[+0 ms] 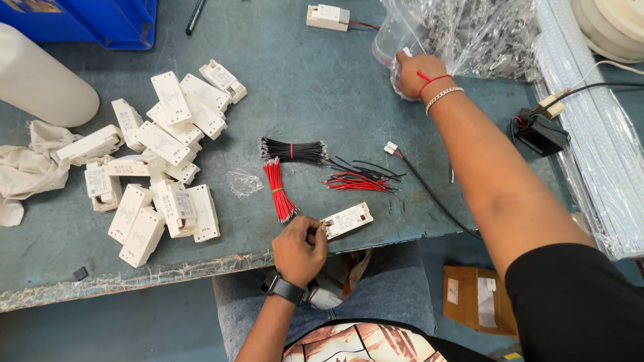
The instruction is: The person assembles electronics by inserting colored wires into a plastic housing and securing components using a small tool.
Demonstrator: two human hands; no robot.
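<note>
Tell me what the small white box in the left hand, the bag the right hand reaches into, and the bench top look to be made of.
Small white box: likely moulded plastic, matte, with crisp edges.
Bag: thin clear plastic film, glossy and crinkled, contents showing through.
Bench top: blue-grey painted surface, worn and chipped along the front edge; the material beneath is unclear.

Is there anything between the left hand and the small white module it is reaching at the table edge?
Nothing visible stands between them. The left hand already touches the end of the white module at the near table edge. The red wire bundle lies just beside it to the left, not in the way.
</note>
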